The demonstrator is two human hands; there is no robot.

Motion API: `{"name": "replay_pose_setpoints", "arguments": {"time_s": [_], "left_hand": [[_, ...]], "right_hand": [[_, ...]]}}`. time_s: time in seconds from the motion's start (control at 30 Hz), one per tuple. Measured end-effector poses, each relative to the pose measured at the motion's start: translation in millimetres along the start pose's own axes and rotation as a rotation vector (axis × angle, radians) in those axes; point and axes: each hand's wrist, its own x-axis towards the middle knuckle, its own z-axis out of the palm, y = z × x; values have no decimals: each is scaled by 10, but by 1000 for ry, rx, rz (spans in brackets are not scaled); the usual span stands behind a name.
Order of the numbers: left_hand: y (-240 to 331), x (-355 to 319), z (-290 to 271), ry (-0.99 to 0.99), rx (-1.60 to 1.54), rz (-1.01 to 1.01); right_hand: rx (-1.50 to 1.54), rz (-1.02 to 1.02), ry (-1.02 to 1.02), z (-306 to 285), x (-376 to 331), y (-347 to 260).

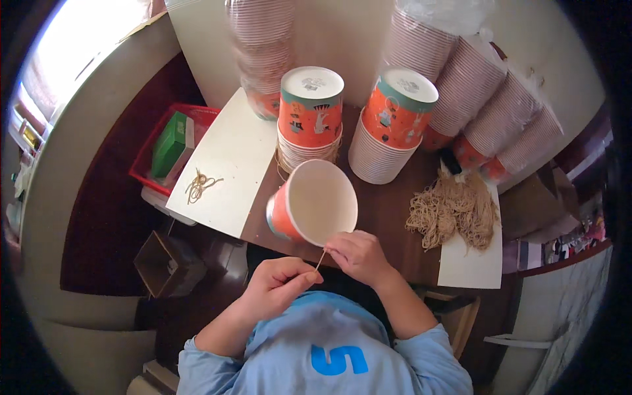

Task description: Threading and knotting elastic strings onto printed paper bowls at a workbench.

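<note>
Pinching thin twine strand [320, 259] btwn both hands, just below mouth of orange paper tub [322, 204]. L hand [283, 283]: nearly closed, thumb pressed to curled index w/ lower end of twine in btwn. R hand [359, 257]: also nearly closed, fingers bent, upper end of twine at fingertips, right by tub's lower rim; can't tell if touching rim. Tub at near edge of brown tabletop [388, 210], tipped w/ pale inside facing body, base off to L.

Just behind tub: L stack [311, 108] of same-pattern tubs, bases up, w/ twine looped round lower part. Next to that, R stack [398, 118], also upside down, leaning slightly. Further R, big tangled twine bundle [454, 210], partly on white R panel [471, 270], w/ small black item [449, 160] at its top. On white L panel [224, 178], small twine clump [202, 186].

At back, plastic-wrapped tub stacks: tall one [262, 52] on L, several leaning [474, 92] on R. Past L panel, red bin [141, 164] w/ green box [172, 148] inside; lower down, open cardboard box [168, 263].
</note>
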Motion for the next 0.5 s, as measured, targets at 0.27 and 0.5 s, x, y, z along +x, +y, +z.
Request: {"name": "replay_pose_setpoints", "arguments": {"time_s": [0.27, 0.5], "left_hand": [[102, -99, -572, -225, 266, -205], [103, -269, -1438, -9, 571, -476]], "right_hand": [[-97, -88, -334, -693, -4, 198], [56, 158, -551, -1215, -205, 445]]}}
